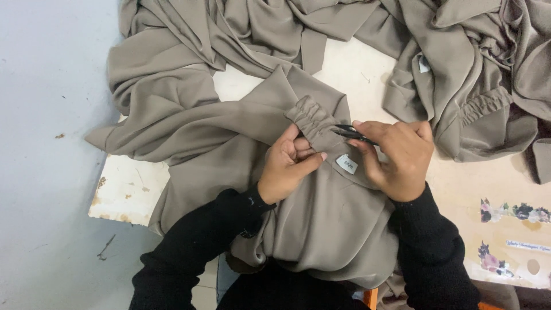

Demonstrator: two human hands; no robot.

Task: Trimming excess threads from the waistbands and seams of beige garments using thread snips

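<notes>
Grey-brown garment covers the table centre. Its gathered cuff runs far-left to near-right between the hands. Left hand pinches fabric beside the white label; right hand grips small black snips, tips touching the cuff.

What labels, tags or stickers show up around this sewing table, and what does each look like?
Garment tag: small pale rectangle sewn on the taupe fabric, between the left hand and the right hand.
Second tag: small whitish patch on the bunched fabric at upper right.
Floral stickers: dark and pink flowers on the table at its right edge, another lower down.
Strip sticker: narrow, pale, below the flowers.
</notes>
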